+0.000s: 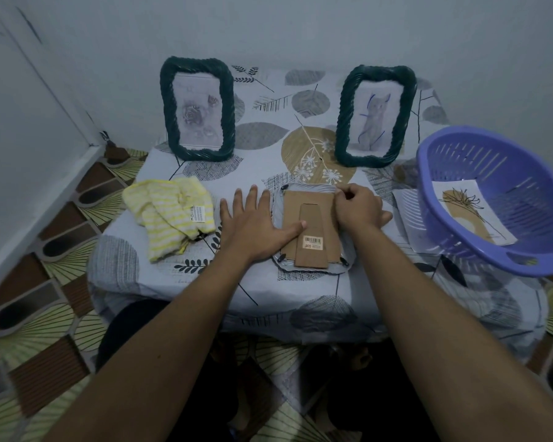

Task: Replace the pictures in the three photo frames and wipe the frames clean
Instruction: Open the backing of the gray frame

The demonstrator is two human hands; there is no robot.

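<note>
A third photo frame [313, 232] lies face down mid-table, its brown cardboard back and stand facing up. My left hand [256, 224] rests flat beside it, fingers spread, thumb on the cardboard back. My right hand [356, 208] pinches at the frame's upper right corner, on a small black tab there. Two dark green rope-edged frames stand at the back: the left frame [198, 110] shows a rose drawing, the right frame [375, 118] a cat drawing. A yellow-and-white striped cloth [170, 215] lies crumpled at the left.
A purple slotted basket [492, 199] sits tilted at the table's right, holding a printed picture [473, 215] of a plant. More paper sheets [409, 215] lie under the basket. The leaf-patterned tablecloth [262, 148] covers a small table against a wall.
</note>
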